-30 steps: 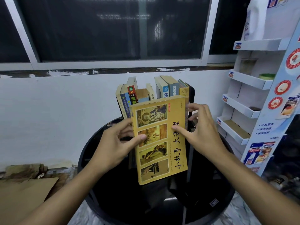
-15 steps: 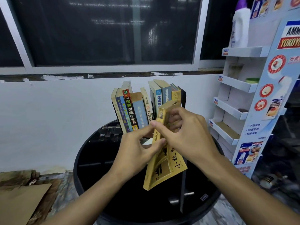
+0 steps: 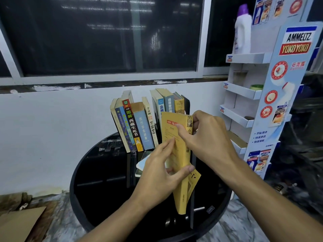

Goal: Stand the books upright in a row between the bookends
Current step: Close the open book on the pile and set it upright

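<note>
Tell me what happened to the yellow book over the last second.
The yellow book was swung round from front cover facing the camera to spine and back cover showing. The right hand shifted from its side edge to gripping its top; the left hand still holds its lower part. The row of books on the table stayed put.

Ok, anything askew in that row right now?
Yes. The left books lean left, leaving a gap mid-row, and a flat book lies on the table behind the left hand holding the yellow book.
</note>
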